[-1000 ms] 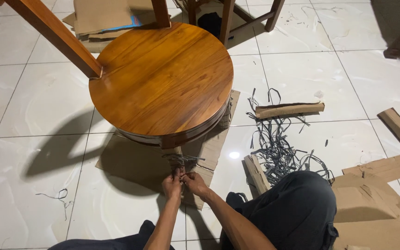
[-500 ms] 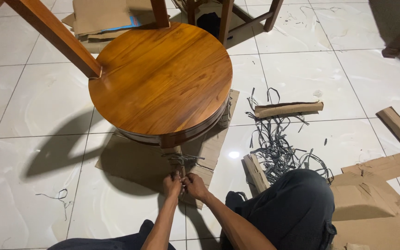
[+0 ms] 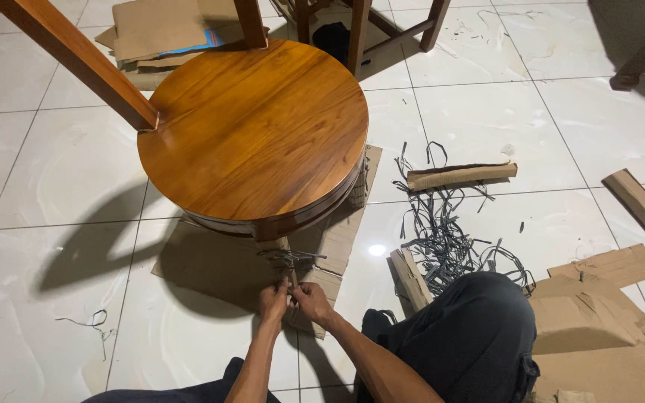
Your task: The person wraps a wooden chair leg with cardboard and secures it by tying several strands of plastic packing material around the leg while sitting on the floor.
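- Grey strapping is bunching into a tangle [image 3: 290, 259] on the cardboard sheet [image 3: 210, 261], just under the near rim of the round wooden top [image 3: 255, 130].
- Both hands are working at that tangle: the left hand [image 3: 274, 300] and right hand [image 3: 312, 299] are touching each other, fingers pinching strands that are running up from them to the tangle. What each finger is gripping is too small to tell.
- The strands are lying at the near edge of the sheet, near the person's knee [image 3: 457, 328].
- To do this well, I judge the hands should be keeping the pull short and steady along the strand, not sideways, so it is not snapping back or dragging against the wooden rim.
- Working one strand at a time looks wiser than tugging the whole knot.
- Counting: one round top, resting on the sheet; one slanted wooden leg [image 3: 76, 56] at its far left edge; other dark legs behind, partly cropped.
- One big heap of cut strapping [image 3: 449, 231] on the floor tiles to the right, plus one stray strand [image 3: 91, 325] to the left.
- Two rolled cardboard pieces [image 3: 460, 176], and several flat cardboard scraps [image 3: 599, 313] at the right.
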